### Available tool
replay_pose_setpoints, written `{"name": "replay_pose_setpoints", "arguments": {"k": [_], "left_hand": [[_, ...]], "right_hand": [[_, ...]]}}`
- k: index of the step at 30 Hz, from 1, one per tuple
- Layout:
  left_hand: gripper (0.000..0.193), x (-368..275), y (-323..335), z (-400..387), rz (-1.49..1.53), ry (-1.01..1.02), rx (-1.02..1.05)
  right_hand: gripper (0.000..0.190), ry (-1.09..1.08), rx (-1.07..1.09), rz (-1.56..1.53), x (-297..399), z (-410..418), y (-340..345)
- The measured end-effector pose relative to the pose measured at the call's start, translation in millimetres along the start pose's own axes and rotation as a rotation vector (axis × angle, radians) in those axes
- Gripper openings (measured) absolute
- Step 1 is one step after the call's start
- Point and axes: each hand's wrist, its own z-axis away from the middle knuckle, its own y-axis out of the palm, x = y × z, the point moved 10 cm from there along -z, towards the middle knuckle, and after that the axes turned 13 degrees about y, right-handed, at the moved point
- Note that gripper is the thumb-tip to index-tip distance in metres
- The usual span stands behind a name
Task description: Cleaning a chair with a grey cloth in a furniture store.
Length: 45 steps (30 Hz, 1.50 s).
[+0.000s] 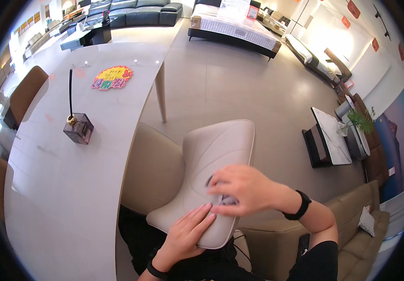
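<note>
A beige upholstered chair [219, 144] with curved stitching across its cushioned back stands before me, beside a glossy white table. My left hand [189, 228] lies on the near edge of the chair back, its fingers stretched flat over the upholstery. Just beyond those fingertips, my right hand [240, 191] is bent over the same surface and blurred. Between its thumb and fingers is a crumpled grey cloth [229, 200], mostly hidden by the hand.
On the white table [65, 182] stand a purple glass reed diffuser [79, 128] and a bright sign [113, 77] bearing writing. A second beige chair [154, 168] is tucked against the table. At right are a brown sofa [353, 242], a phone [303, 246] and a marble-topped table [332, 137].
</note>
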Motion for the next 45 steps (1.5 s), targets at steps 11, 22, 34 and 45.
{"name": "replay_pose_setpoints", "arguments": {"k": [11,22,34,45], "left_hand": [[0.069,7,-7,9,-0.033,0.008,-0.097],[0.071,6,-5,15,-0.074,0.004,-0.081],[0.065,8,-7,12,-0.145,0.02,-0.118],[0.064,10,-2,17,-0.173,-0.005,-0.135]], "right_hand": [[0.038,0.232,0.171,0.313,-96,-54,-26],[0.043,0.252,0.69,0.268,-41,-48,64],[0.049,0.277,-0.984,-0.84,-107,68,-29],[0.059,0.338,-0.966,-1.952,-157,11,162]]}}
